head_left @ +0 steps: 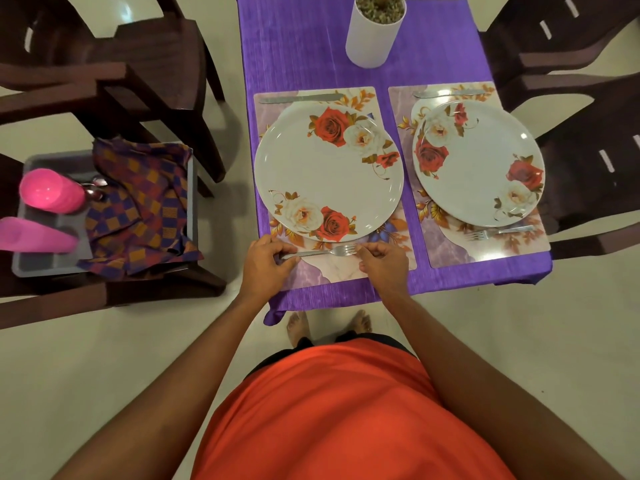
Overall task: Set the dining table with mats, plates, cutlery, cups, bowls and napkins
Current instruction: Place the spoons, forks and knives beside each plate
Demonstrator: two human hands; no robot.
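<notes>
Orange shirt (346, 410) is seen nearest. The handle of the fork (322, 252) is pinched by the curled fingers (282, 249) of the left hand (266, 261); its tines are touched by the curled thumb and forefinger of the right hand (382, 261). The fork is laid flat on the mat (311, 273), just beside the plate (329, 171) rim, over the purple tablecloth (346, 294).

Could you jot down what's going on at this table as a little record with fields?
Left place: mat, plate, knife, fork
Right place: second mat, second plate, second knife, second fork
Hands: left hand holds the fork's handle; right hand touches its prongs, grip unclear
Waiting on chair: tray with pink cups, napkins
Centre: white pot
</notes>
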